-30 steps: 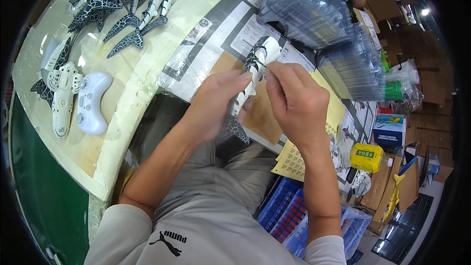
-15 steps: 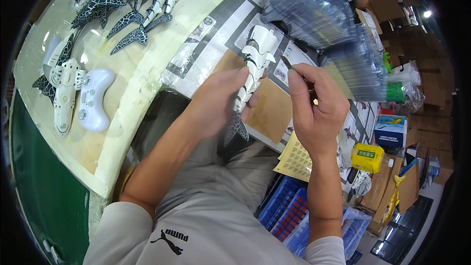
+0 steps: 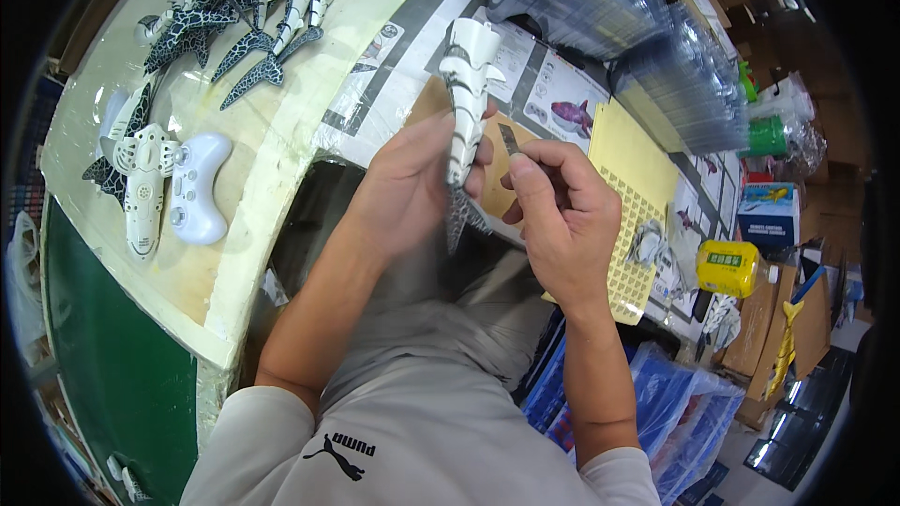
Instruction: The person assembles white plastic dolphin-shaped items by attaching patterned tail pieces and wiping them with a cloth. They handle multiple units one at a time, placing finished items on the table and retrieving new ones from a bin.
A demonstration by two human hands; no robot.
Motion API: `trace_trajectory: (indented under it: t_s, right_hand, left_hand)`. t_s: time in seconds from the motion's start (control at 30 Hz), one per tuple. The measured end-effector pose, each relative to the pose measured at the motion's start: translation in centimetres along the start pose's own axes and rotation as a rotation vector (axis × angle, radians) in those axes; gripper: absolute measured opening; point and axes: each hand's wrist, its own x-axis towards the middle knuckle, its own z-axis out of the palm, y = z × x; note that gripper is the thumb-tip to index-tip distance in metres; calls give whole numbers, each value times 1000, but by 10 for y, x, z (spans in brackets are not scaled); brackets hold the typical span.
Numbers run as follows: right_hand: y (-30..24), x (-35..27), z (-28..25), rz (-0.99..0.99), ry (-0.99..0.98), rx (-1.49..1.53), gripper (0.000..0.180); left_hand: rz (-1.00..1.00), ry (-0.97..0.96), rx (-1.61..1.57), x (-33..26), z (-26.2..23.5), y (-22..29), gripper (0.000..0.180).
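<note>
A white jointed toy body [image 3: 467, 84] with a black mottled tail fin points upward, slightly blurred, its fin hanging at the lower end. My left hand [image 3: 405, 183] is closed around its lower segments, with fingertips showing on the right side. To the right, my right hand [image 3: 567, 215] pinches a small flat dark strip [image 3: 508, 139] that looks like a metal blade. The strip is tilted, its free end up and left, near the toy body but apart from it.
On the left table, a white game controller [image 3: 199, 189] lies beside a white toy shell [image 3: 143, 192]; several mottled toys [image 3: 253, 37] are piled behind. Stacked clear plastic trays [image 3: 581, 0] stand at the back right, near a yellow sticker sheet [image 3: 642, 187] and a yellow container [image 3: 727, 268].
My right hand has come left and lower with the strip, closer to the toy body. The toy body sits a little higher and further left in view. The whole view has shifted somewhat.
</note>
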Motion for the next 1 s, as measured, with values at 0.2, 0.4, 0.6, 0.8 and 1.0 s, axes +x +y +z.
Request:
trace_trajectory:
  t_s: [0.2, 0.4, 0.6, 0.8, 1.0]
  right_hand:
    - [-4, -25, 5, 37, 30, 58, 14]
    - [-3, -37, 3, -296, 37, -227, 10]
    - [0, -32, 2, -559, -3, -387, 12]
    - [4, -21, 3, -709, 30, -536, 13]
    - [0, -23, -10, -690, -165, -583, 19]
  left_hand:
    - [10, 39, -23, -9, 2, -7, 50]
    - [-18, 0, -10, -15, -1, -11, 49]
    - [18, -24, 46, -18, 2, -18, 47]
    - [15, 42, 85, -17, 5, -22, 44]
    - [-52, -36, 76, -19, 2, -23, 39]
